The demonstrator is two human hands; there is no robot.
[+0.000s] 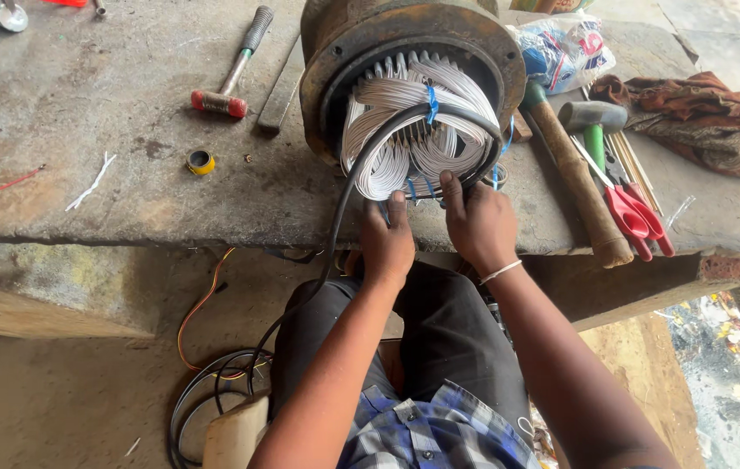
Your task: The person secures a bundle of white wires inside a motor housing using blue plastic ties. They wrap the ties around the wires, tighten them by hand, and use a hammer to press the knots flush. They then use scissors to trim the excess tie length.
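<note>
Motor housing (404, 52) top cut off by frame; rusty round shell on rough stone desk (109, 104). Both hands, left (385, 247) and right (478, 227), fingertips half hidden, pinch glossy white coil windings (396, 122) at lower rim; black cable (344, 200) arcs across.

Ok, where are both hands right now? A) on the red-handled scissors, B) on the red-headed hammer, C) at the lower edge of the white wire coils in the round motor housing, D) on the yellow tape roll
C: the left hand and right hand both press against the bottom of the white wire coils inside the rusty motor housing, beside a black cable; the tools lie untouched.
</note>
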